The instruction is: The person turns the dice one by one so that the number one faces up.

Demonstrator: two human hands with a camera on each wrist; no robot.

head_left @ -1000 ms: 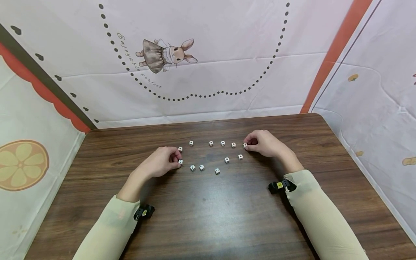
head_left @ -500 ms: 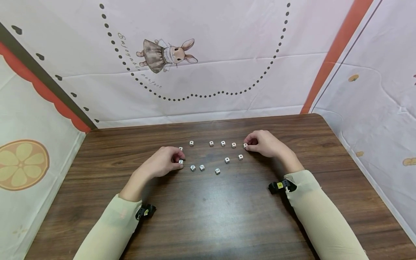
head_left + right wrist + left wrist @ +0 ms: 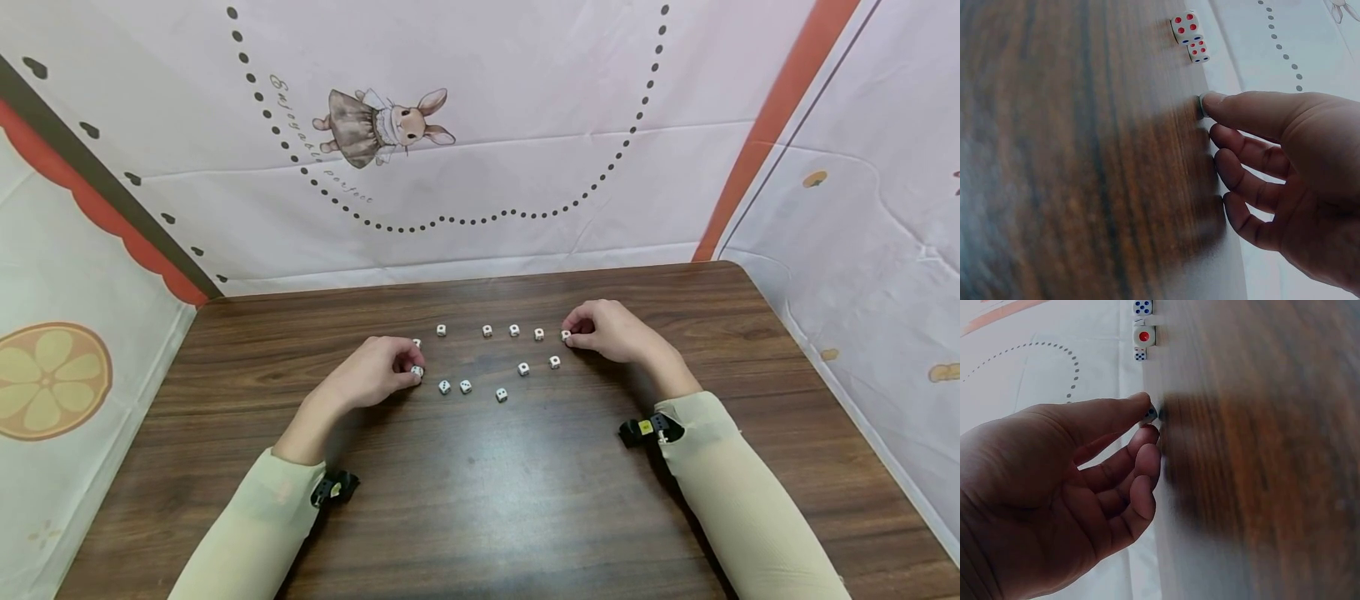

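In the head view my left hand (image 3: 375, 371) pinches a white die (image 3: 417, 372) between thumb and fingers at the left end of the near dice. The left wrist view shows this die (image 3: 1150, 415) mostly covered by the thumb, with the other fingers curled beneath. My right hand (image 3: 617, 330) pinches another white die (image 3: 566, 336) at the right end of the far row. From the right wrist, only an edge of that die (image 3: 1203, 106) shows past the thumb. One more die (image 3: 417, 342) sits just beyond the left fingers, partly hidden by them.
Several white dice lie spread between the hands on the brown wooden table (image 3: 480, 483), among them a far die (image 3: 487, 331) and a near die (image 3: 502, 395). A printed cloth (image 3: 525, 100) rises behind the table's back edge and along both sides.
The left fingers opened slightly away from the die, then closed on it again, and its visible face looks different. My right hand has stayed still on its die.
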